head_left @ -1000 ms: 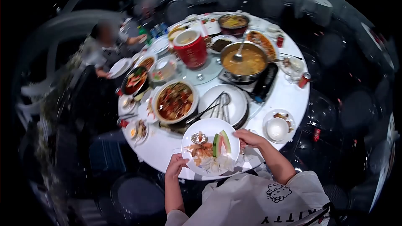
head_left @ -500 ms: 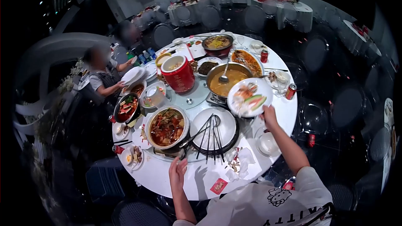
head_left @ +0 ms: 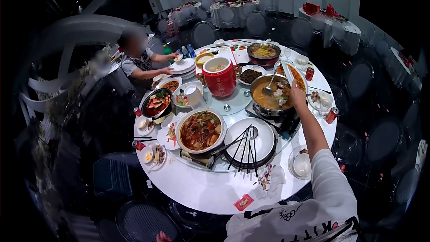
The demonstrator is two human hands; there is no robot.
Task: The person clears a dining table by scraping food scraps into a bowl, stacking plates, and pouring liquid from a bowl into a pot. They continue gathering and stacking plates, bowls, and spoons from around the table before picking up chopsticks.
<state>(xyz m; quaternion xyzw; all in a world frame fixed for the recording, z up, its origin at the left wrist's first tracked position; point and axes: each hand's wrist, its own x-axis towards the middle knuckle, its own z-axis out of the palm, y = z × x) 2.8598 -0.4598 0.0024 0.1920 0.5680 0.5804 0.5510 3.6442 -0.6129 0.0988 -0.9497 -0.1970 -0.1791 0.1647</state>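
My right hand (head_left: 298, 95) grips a white plate (head_left: 288, 72) by its edge. The plate is tipped steeply over the large metal pot (head_left: 259, 101) of yellowish soup. Pale and green scraps (head_left: 282, 97) lie in the soup under it, and a ladle (head_left: 268, 89) rests inside. Only the fingers of my left hand (head_left: 163, 237) show, at the bottom edge, apart and holding nothing. Nearest the front of the table are a wide white dish with several black chopsticks (head_left: 244, 150) across it and a pot of red stew (head_left: 200, 130).
A red lidless bucket (head_left: 220, 83) stands on the glass turntable (head_left: 235, 107). Across the round table (head_left: 188, 192), another person (head_left: 136, 62) handles stacked plates (head_left: 182, 66). Drink cans (head_left: 332, 115), bowls (head_left: 301, 166), used tissues (head_left: 272, 181) and a red packet (head_left: 243, 202) lie around the rim.
My right hand has moved the plate over the pot and tipped it; scraps now lie in the soup. My left hand has dropped from the table edge to the bottom of the view.
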